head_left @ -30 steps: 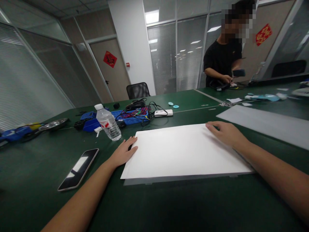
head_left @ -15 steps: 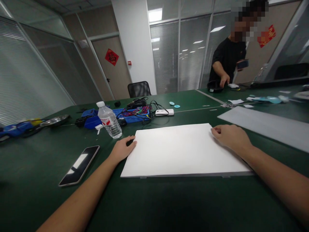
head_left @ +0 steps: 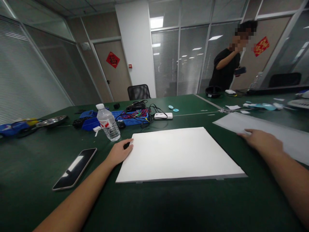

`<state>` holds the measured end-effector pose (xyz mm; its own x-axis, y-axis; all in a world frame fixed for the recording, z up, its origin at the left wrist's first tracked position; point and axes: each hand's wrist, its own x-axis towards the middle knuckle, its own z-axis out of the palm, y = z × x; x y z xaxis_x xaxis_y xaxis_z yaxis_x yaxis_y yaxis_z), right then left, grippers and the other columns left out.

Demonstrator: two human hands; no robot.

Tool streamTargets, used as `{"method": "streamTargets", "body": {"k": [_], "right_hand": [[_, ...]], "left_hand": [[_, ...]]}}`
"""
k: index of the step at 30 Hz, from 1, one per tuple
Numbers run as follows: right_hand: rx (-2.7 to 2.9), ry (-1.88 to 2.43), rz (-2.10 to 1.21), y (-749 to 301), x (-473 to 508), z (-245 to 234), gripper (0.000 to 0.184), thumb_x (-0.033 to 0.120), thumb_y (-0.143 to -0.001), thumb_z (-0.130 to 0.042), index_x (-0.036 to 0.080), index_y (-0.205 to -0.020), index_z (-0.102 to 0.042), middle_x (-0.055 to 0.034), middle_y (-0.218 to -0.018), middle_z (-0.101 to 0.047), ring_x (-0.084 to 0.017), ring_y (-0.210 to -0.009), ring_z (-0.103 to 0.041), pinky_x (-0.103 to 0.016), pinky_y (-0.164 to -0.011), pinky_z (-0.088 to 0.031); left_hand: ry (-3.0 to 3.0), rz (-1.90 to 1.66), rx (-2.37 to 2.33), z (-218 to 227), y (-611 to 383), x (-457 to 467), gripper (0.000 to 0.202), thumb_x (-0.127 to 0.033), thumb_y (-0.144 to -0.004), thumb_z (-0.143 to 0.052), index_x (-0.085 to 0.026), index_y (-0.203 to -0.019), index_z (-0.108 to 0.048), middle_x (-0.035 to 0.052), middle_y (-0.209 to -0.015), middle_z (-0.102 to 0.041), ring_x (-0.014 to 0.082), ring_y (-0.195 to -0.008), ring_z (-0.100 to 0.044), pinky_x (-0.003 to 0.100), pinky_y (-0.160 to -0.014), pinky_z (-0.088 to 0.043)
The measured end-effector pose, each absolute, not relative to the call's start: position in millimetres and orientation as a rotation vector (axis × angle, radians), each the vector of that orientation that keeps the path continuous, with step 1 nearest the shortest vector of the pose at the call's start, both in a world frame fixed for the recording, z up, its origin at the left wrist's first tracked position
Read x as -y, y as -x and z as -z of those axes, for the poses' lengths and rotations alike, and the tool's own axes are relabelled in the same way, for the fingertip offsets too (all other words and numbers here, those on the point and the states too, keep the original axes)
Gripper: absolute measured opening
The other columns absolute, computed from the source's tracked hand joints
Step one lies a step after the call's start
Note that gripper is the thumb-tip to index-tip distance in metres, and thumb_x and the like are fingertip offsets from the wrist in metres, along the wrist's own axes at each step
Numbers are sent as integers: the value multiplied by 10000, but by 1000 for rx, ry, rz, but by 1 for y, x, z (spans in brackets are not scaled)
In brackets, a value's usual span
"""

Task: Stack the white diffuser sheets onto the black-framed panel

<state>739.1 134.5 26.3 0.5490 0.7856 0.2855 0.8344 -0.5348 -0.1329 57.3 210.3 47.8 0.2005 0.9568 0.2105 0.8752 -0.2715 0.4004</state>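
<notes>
A flat white board (head_left: 178, 154) lies on the green table in front of me, its near edge showing some thickness. My left hand (head_left: 120, 152) grips the board's left edge, with thumb and forefinger at its far left corner. To the right lies a long translucent white sheet (head_left: 292, 138). My right hand (head_left: 263, 141) is over the sheet's near edge, fingers stretched forward and apart from the board. Whether its fingertips press on the sheet I cannot tell.
A phone (head_left: 75, 169) and a water bottle (head_left: 108, 124) are left of the board. Behind stand a blue tray (head_left: 131, 120) of tangled wires and a white device (head_left: 163, 116). A person (head_left: 223, 69) stands across the green table (head_left: 169, 206), holding a dark phone.
My right hand has left the board's right edge and moved right to the translucent sheet. The left hand stays at the board. The person across has raised one hand from the table to the head.
</notes>
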Motion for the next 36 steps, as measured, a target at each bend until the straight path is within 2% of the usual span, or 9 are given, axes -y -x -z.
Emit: {"method": "streamTargets", "body": {"k": [3,6,10,13,19,23,30,34,36], "right_hand": [[1437,2500,361,-718,-140,-30,489,510,-969,-459,170,-1083,-793,-235,-910,-711,-272,-580,-578,-422,-550,-400],[1554,2394,542,-682,-140,-46,505,415,-1025,-346,128,-1074,-759,-210,-764,-679,-187,-461,-460,-359,-509,-318],[1828,2176,627,-624,-133,-68,504,458,-1064,-320,167,-1136,-726,-194,-836,-717,-232,-589,-588,-361,-546,-286],[2082,1897,640,-578,-124,-76,431,428,-1041,-395,198,-1106,-753,-137,-893,-758,-244,-697,-673,-356,-592,-340],[2411,1360,41,-493,-102,-77,400,440,-1051,-435,260,-1089,-790,-23,-890,-781,-157,-712,-707,-294,-668,-491],[2348,1141,-273,-477,-100,-73,384,436,-1058,-454,261,-1122,-790,-32,-1041,-792,-143,-811,-733,-245,-653,-530],[2025,1763,105,-569,-130,-63,449,493,-1028,-459,232,-1149,-803,-94,-1130,-777,-252,-824,-734,-390,-776,-546],[2051,1970,-34,-614,-140,-55,511,538,-1033,-454,219,-1268,-777,-113,-1298,-722,-307,-1105,-700,-423,-934,-513],[2058,2015,-75,-615,-141,-53,528,541,-1039,-436,218,-1300,-763,-118,-1301,-719,-308,-1134,-688,-426,-949,-507]], "left_hand": [[-2277,-642,-1751,-47,-56,-211,597,-510,-918,-516,-192,-1386,-708,83,-1341,-748,289,-1072,-746,389,-1002,-555],[-2288,-687,-1714,-44,-53,-213,596,-506,-908,-542,-181,-1380,-709,94,-1364,-735,305,-1188,-715,401,-1074,-527],[-2297,-736,-1676,-38,-50,-216,596,-508,-862,-604,-186,-1349,-723,92,-1384,-724,307,-1261,-685,404,-1133,-494],[-2289,-762,-1659,-34,-48,-217,575,-503,-856,-612,-189,-1323,-733,88,-1388,-721,303,-1281,-675,412,-1160,-474],[-2307,-807,-1624,-29,-47,-219,528,-509,-858,-623,-205,-1270,-751,78,-1363,-737,306,-1289,-673,421,-1172,-470],[-2316,-800,-1616,-28,-47,-220,521,-501,-867,-612,-192,-1262,-751,84,-1367,-734,296,-1289,-672,413,-1176,-467],[-2334,-768,-1611,-30,-48,-218,496,-482,-889,-589,-183,-1245,-761,109,-1412,-706,303,-1306,-662,445,-1193,-449],[-2357,-731,-1615,-32,-50,-216,509,-454,-899,-576,-171,-1287,-745,116,-1426,-695,304,-1316,-655,441,-1193,-449],[-2372,-732,-1629,-31,-50,-215,548,-432,-905,-568,-149,-1354,-703,128,-1426,-692,304,-1308,-657,437,-1178,-465]]}}
